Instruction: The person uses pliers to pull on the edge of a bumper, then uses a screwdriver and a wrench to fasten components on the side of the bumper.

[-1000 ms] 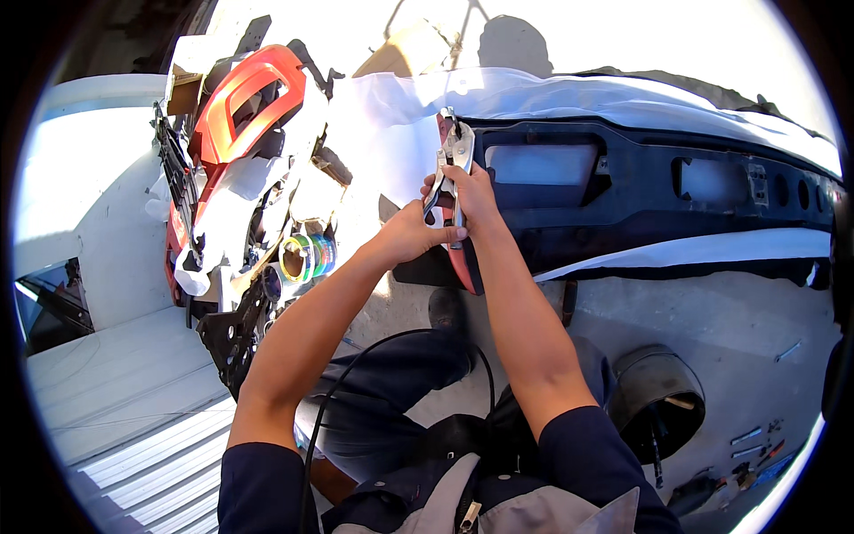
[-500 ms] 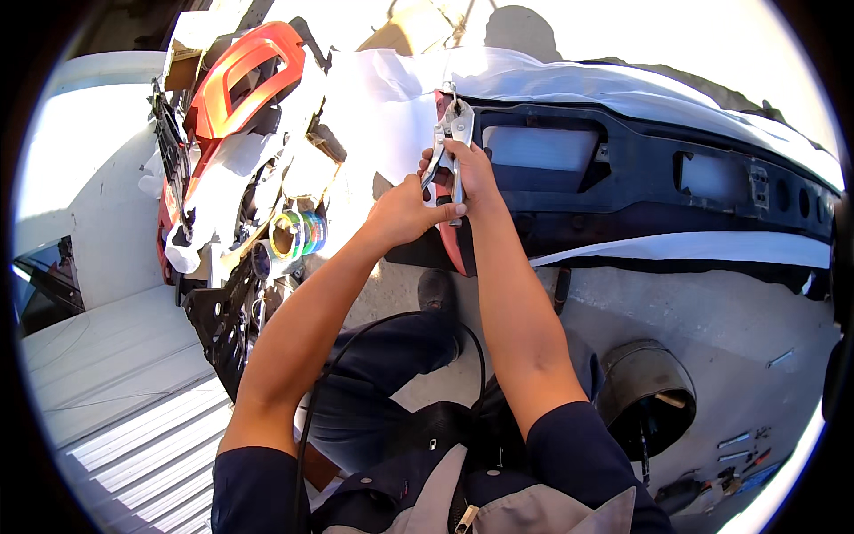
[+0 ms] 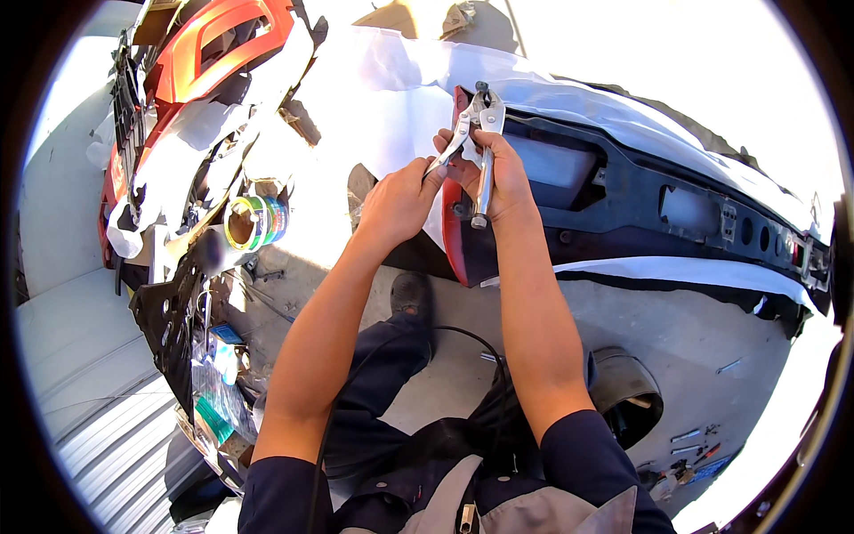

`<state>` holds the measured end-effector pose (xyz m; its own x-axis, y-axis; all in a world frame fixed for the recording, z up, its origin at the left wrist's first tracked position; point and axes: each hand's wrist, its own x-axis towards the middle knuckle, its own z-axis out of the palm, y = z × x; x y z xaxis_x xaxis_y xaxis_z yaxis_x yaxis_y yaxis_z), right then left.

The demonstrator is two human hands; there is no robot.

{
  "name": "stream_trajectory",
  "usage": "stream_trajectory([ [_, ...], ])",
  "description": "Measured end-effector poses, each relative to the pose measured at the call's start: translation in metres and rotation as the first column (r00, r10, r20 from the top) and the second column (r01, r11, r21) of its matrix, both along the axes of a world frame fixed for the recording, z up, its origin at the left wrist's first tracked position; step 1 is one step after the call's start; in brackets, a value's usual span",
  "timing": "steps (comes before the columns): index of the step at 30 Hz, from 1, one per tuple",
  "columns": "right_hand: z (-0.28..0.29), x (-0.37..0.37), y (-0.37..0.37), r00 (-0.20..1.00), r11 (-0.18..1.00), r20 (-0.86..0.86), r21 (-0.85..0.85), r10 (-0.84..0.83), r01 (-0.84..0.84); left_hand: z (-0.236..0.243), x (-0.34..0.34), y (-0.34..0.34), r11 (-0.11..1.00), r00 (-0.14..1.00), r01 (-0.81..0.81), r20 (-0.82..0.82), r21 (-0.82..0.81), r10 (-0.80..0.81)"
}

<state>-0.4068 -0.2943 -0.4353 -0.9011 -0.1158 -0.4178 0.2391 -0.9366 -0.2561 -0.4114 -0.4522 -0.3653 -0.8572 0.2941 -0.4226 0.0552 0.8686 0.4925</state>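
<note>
Both hands hold a pair of silver locking pliers [image 3: 488,116], its jaws pointing away from me. My left hand [image 3: 398,200] pinches the lever on the left side. My right hand [image 3: 507,178] is closed round the other handle, whose screw end sticks out below the fingers. The two handles stand spread apart, and the jaws look free of any part. Beneath the pliers lies the left end of a long dark car bumper [image 3: 614,200], with a red edge strip [image 3: 452,240] there.
White sheeting [image 3: 578,107] lies behind the bumper. At left are an orange-red trim panel [image 3: 178,67], a colourful can [image 3: 242,222] and a black perforated part [image 3: 165,329]. A dark helmet-like shell [image 3: 627,378] and small tools [image 3: 685,436] lie on the floor at right.
The left thumb has left the pliers' lower end, and my left hand now grips the lever. The handles are spread wider. The view has shifted, showing more floor at the lower left.
</note>
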Motion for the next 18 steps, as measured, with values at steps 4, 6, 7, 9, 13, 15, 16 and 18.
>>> stream_trajectory([
  [4, 0.000, -0.001, -0.006, 1.000, 1.000, -0.017, -0.028, 0.000, 0.000, -0.003, 0.002, -0.001, 1.000, 1.000, -0.015, -0.004, -0.019, 0.015],
  [6, -0.002, -0.004, -0.007, 0.997, 0.991, -0.082, -0.135, -0.013, 0.001, 0.002, 0.002, 0.006, 0.997, 1.000, 0.002, -0.003, -0.082, -0.003],
  [7, -0.003, -0.005, -0.008, 0.996, 0.982, -0.078, -0.188, -0.032, 0.017, 0.005, -0.002, 0.010, 0.994, 1.000, 0.013, -0.006, -0.110, -0.014],
  [9, -0.001, -0.008, -0.014, 0.995, 0.953, -0.069, -0.301, -0.069, 0.046, 0.010, -0.004, 0.016, 0.989, 1.000, -0.001, -0.006, -0.148, 0.000],
  [13, -0.003, -0.010, -0.016, 0.995, 0.966, -0.044, -0.247, -0.085, 0.071, 0.002, -0.006, 0.016, 0.992, 0.996, -0.082, 0.028, -0.093, 0.085],
  [15, -0.002, -0.011, -0.020, 0.996, 0.971, -0.018, -0.223, -0.089, 0.083, -0.005, -0.008, 0.010, 0.993, 0.992, -0.109, 0.061, -0.040, 0.112],
  [16, -0.002, -0.012, -0.021, 0.996, 0.972, -0.012, -0.219, -0.089, 0.084, -0.008, -0.009, 0.007, 0.993, 0.990, -0.115, 0.078, -0.020, 0.116],
  [18, -0.003, -0.015, -0.021, 0.996, 0.974, -0.002, -0.210, -0.090, 0.088, -0.014, -0.013, 0.004, 0.993, 0.988, -0.115, 0.103, 0.033, 0.111],
])
